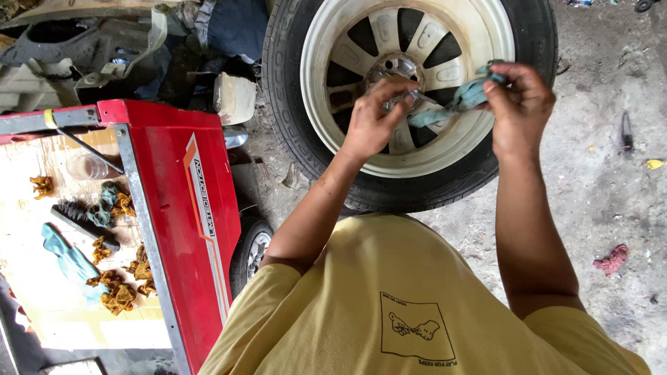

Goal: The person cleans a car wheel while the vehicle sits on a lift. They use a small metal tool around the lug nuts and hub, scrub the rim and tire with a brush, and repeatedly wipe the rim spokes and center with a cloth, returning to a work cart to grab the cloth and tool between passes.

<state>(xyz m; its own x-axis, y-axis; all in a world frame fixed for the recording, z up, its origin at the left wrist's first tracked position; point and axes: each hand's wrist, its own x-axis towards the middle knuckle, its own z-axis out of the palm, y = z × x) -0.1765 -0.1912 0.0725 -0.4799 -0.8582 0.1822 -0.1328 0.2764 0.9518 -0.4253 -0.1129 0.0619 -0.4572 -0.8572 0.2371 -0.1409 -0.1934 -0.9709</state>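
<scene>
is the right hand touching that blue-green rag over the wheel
Touching. The head view shows the right hand pinching one end of the crumpled blue-green cloth rag between its fingers, no gap visible.

Wheel (pixel 417 90) top cut off by edge; hub partly hidden behind left hand (pixel 372 114).

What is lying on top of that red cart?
On the red cart lie a teal cloth, a black brush, rusty-brown scraps and a clear cup. Anything beneath them is hidden.
</scene>
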